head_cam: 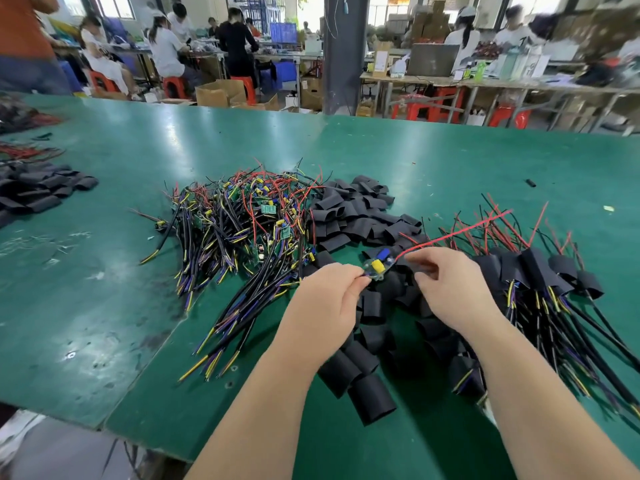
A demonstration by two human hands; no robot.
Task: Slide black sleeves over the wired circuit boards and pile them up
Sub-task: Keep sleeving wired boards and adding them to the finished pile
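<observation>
While workers (166, 46) sat on red stools (175, 86) beyond, the grip of the left hand (329, 299) pinched a circuit board (377, 265) and the right hand (453, 292) grasped its red wire (457, 230) over a scuffed green tabletop (104, 271).

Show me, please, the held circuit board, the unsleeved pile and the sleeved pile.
held circuit board (376, 264): head view, on its yellow component.
unsleeved pile (242, 226): head view, middle of the wire tangle.
sleeved pile (532, 267): head view, on one black sleeve.
</observation>
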